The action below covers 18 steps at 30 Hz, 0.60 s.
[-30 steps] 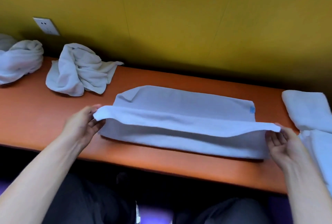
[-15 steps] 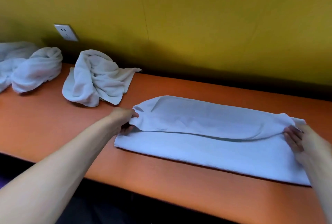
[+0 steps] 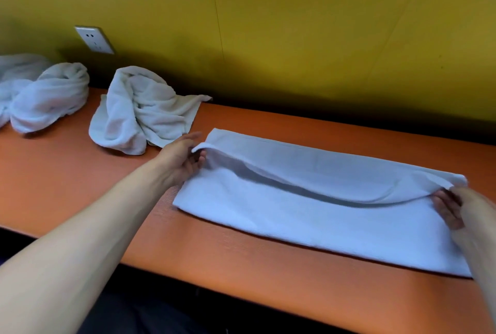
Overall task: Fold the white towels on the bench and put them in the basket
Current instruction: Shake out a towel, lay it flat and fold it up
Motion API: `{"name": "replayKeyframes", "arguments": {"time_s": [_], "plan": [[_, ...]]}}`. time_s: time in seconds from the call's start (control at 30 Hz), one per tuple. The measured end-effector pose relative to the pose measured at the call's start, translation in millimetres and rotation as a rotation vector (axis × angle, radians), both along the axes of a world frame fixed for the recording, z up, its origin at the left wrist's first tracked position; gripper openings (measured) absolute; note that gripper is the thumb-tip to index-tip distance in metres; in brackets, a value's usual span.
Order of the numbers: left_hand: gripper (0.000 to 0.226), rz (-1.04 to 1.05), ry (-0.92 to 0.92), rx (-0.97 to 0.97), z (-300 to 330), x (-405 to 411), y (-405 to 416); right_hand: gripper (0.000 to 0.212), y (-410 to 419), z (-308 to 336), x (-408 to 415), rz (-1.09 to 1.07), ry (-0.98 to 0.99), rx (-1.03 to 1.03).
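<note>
**Towel half-folded on the bench, a hand at each end**

On the orange bench [image 3: 80, 180], toward its right end and near the front edge: a white towel [image 3: 308, 215], spread long and flat, parallel to the front edge. Top layer doubled over toward the back edge, sagging in the middle, with a dark gap beneath the loose hem.

Left hand [image 3: 182, 158] at the towel's left end, thumb and fingers pinching the raised corner of the upper layer, palm turned up, forearm reaching in across the front edge. Right hand [image 3: 451, 205] at the right end, fingers curled under the upper layer and gripping its corner, partly cut off by the frame's right side. Both corners lifted slightly clear of the lower layer.

Toward the back edge, left of the flat towel and apart from it: a crumpled towel [image 3: 137, 113], heaped and unfolded, one flap trailing right along the back edge. Farther left, near the bench's left end: a second heap [image 3: 45, 95], twisted and bunched, running out of view at the left.

Behind the bench: a yellow wall [image 3: 295, 25], with a white socket [image 3: 94, 39] above the gap between the two heaps. No telling where the basket stands
</note>
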State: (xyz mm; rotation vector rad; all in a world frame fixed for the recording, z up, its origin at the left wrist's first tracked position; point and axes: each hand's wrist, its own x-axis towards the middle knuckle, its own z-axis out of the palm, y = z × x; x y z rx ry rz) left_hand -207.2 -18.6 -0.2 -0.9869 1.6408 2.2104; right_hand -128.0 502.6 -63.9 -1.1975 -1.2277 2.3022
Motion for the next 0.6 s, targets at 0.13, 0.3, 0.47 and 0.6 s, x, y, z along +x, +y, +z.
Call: {"name": "replayKeyframes", "arguments": {"time_s": [0.13, 0.3, 0.47, 0.6], "plan": [[0.016, 0.188, 0.033, 0.269, -1, -7, 1, 0.002, -5, 19, -3, -0.151, 0.020, 0.090], [0.025, 0.168, 0.077, 0.279, -4, -19, 10, 0.007, -2, 39, -11, -0.194, 0.097, -0.051], [0.060, -0.145, 0.232, -0.276, -22, -5, 29, 0.038, -15, 34, 2, -0.011, -0.157, 0.417], [0.048, -0.608, 0.500, -1.066, -35, 29, 45, 0.044, -25, 13, 28, 0.284, -0.373, 1.213]]}}
